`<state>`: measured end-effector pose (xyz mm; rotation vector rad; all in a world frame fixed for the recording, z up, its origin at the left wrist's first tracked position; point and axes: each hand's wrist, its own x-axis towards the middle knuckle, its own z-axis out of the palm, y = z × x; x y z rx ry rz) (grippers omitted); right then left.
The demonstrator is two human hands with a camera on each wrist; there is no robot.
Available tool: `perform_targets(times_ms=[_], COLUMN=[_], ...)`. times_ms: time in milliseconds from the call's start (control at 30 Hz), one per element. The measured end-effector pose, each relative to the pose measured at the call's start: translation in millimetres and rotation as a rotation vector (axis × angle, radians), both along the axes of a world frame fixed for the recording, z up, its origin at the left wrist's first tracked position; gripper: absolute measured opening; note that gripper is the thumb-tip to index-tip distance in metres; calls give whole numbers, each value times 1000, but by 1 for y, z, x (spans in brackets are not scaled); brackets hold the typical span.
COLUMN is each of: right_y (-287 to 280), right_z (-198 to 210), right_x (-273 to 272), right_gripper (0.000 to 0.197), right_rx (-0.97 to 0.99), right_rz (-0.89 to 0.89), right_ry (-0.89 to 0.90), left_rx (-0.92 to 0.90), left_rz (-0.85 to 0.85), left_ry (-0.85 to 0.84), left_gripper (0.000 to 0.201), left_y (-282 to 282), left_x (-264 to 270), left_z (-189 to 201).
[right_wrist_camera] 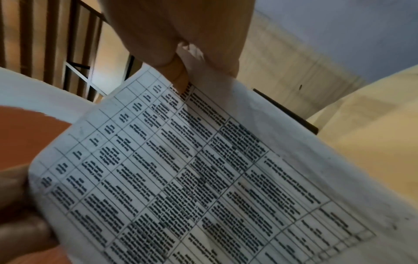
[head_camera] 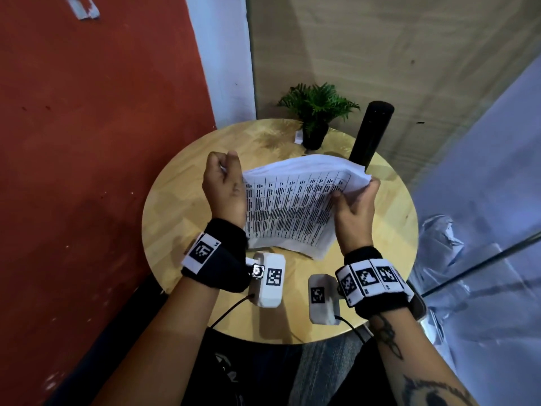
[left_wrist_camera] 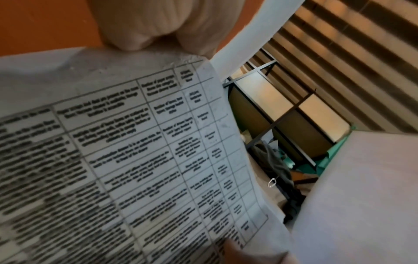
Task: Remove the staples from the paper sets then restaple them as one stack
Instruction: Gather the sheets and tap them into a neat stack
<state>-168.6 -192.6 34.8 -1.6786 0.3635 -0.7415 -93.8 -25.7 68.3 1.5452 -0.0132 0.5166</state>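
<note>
A stack of white printed sheets (head_camera: 292, 206) with a table of text is held up above the round wooden table (head_camera: 181, 206). My left hand (head_camera: 224, 186) grips its left edge with curled fingers. My right hand (head_camera: 355, 200) pinches its right edge between thumb and fingers. In the left wrist view the sheets (left_wrist_camera: 135, 160) curve close to the camera under the fingers (left_wrist_camera: 135, 32). The right wrist view shows the sheets (right_wrist_camera: 181, 178) pinched by my fingers (right_wrist_camera: 176, 35) at the top. No stapler or staple remover shows in any view.
A small potted plant (head_camera: 317, 112) and a tall black cylinder (head_camera: 370, 133) stand at the table's far side. A red wall (head_camera: 87, 142) is on the left. A glass panel (head_camera: 483, 215) is on the right. Something grey pokes out under the sheets' lower left edge.
</note>
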Motion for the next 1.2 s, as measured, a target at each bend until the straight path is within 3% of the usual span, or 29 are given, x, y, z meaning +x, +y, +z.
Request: perform_targets(times_ms=[67, 200, 300, 400, 533, 733, 833, 867, 933, 1067, 1200], right_y=[2, 3, 2, 3, 3, 3, -1, 1, 4, 9, 14], right_z=[-1, -10, -6, -6, -3, -6, -22, -26, -34, -39, -39], right_x=[-5, -8, -10, -15, -14, -16, -11, -11, -8, -2, -1], right_gripper=[52, 84, 75, 65, 60, 65, 80, 75, 47, 20, 16], right_rx=[-104, -501, -669, -666, -652, -500, -24, 158, 350, 386, 339], right_rz=[-14, -30, -8, -3, 5, 8, 99, 129, 145, 119, 104], right_ry=[-34, -80, -7, 4, -29, -54, -7, 34, 108, 127, 116], left_rx=[-18, -94, -203, -253, -220, -221, -244, -232, -186, -74, -31], left_rz=[8, 10, -54, -76, -63, -67, -204, -283, -402, -364, -375], left_ry=[7, 107, 77, 122, 137, 211, 215, 216, 255, 284, 279], left_gripper=[32, 31, 23, 29, 22, 28, 35, 47, 77, 83, 80], left_y=[4, 6, 7, 6, 7, 8, 15, 20, 28, 35, 36], left_x=[1, -5, -15, -15, -10, -13, -22, -26, -31, -30, -28], left_z=[-3, -20, -25, -29, -23, -20, -27, -33, -51, -72, -74])
